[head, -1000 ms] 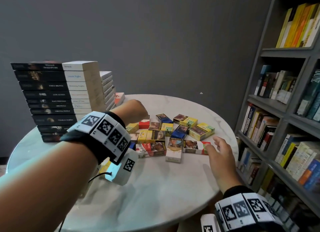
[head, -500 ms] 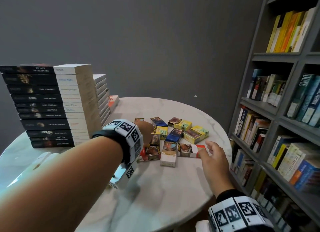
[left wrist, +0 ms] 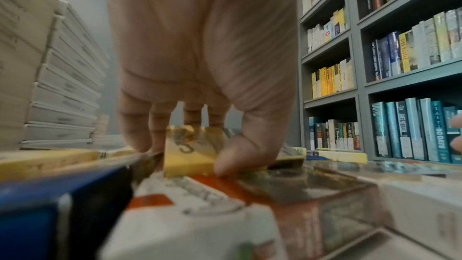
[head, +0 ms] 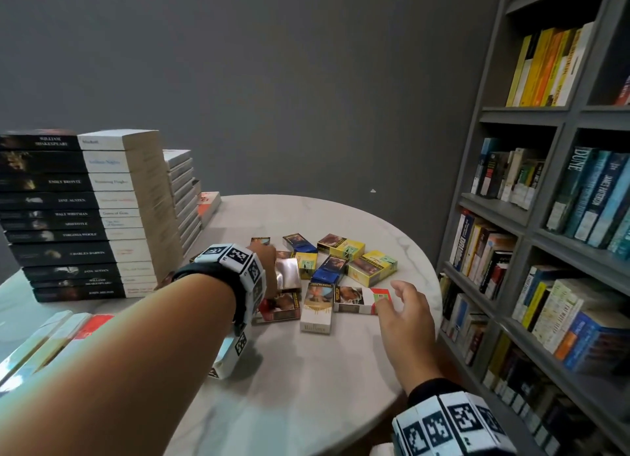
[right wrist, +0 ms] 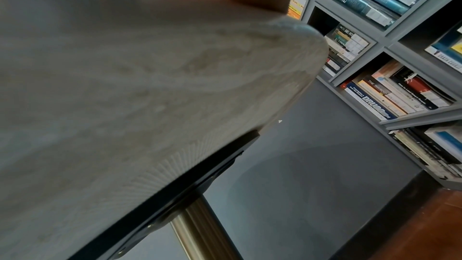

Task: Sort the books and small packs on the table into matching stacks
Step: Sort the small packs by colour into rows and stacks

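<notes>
Pinching a yellow pack [left wrist: 190,153] between thumb and fingers, your left hand [left wrist: 200,62] is down in the scattered packs [head: 341,275], right of the tall book stack [head: 85,213]. Your right hand [head: 405,312] hovers relaxed, fingers apart, beside the red-and-white pack [head: 361,298].

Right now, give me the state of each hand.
Left hand: pinching a small yellow pack between thumb and fingers, in the pile.
Right hand: open, fingers relaxed, holding nothing, by the red-and-white pack.
</notes>
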Available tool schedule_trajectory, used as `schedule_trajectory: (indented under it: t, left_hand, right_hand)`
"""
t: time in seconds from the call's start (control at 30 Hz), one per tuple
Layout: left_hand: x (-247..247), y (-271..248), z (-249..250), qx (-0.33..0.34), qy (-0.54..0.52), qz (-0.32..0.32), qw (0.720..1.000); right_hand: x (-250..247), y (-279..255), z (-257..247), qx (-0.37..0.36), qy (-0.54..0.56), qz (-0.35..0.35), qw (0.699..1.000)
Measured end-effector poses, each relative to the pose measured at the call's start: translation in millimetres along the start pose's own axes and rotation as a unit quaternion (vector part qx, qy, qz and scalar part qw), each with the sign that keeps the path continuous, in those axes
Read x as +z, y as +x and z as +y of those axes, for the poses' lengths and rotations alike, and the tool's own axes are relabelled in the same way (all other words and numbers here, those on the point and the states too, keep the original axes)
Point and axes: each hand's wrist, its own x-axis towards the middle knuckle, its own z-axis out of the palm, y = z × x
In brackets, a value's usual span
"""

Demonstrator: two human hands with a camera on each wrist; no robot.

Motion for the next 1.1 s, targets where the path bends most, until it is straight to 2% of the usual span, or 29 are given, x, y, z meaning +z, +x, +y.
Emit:
schedule_trajectory:
  t: [0.17, 0.33, 0.47, 0.53, 0.63, 0.73, 0.8, 0.87, 0.93, 1.0, 1.03, 1.1]
  left_hand:
    - [-16.7, -42.8, 9.0, 0.034, -0.052, 0.1, 0.993]
    - [-41.1, -61.1, 16.6, 0.11, -0.145, 0.135, 0.974]
    - [-46.8, -81.4, 44.7, 0.213, -0.093, 0.086, 0.969]
    - [-44.8, -88.4, 61.9, 0.26, -0.054, 0.054, 0.963]
    - [-42.8, -91.0, 81.6, 0.293, -0.036, 0.039, 0.955]
    - [-42.9, -88.7, 87.5, 0.293, -0.058, 0.042, 0.954]
    - [-45.4, -86.3, 85.3, 0.29, -0.14, 0.033, 0.946]
    - [-49.8, -83.5, 82.0, 0.287, -0.26, 0.022, 0.922]
    - [-54.7, -80.8, 81.0, 0.275, -0.376, 0.008, 0.885]
    - [-57.1, -73.9, 82.0, 0.247, -0.44, 0.01, 0.863]
    - [-57.0, -69.6, 83.1, 0.234, -0.443, 0.017, 0.866]
    - [-54.1, -59.7, 86.9, 0.218, -0.395, 0.039, 0.891]
  right_hand:
    - [-1.5, -1.2, -2.4, -0.003, -0.009, -0.005, 1.0]
    - [-1.5, -3.8, -3.7, -0.038, 0.007, -0.003, 0.999]
    - [-1.1, -6.3, -3.0, -0.052, 0.077, -0.017, 0.996]
    - [-0.9, -7.8, 0.0, -0.069, 0.097, -0.054, 0.991]
    - [-1.1, -7.8, 0.8, -0.071, 0.093, -0.109, 0.987]
    - [1.7, -3.4, 2.6, -0.045, 0.062, -0.089, 0.993]
    - [1.9, 0.4, 4.8, -0.027, 0.076, -0.063, 0.995]
    - [-0.2, 2.2, 6.9, -0.008, 0.129, -0.045, 0.991]
    - [-1.7, 3.3, 9.3, 0.012, 0.186, -0.018, 0.982]
    - [-1.2, 4.1, 13.1, 0.028, 0.236, 0.009, 0.971]
    - [0.2, 4.7, 15.3, 0.031, 0.254, 0.02, 0.967]
    - [1.8, 3.9, 16.6, 0.035, 0.289, 0.031, 0.956]
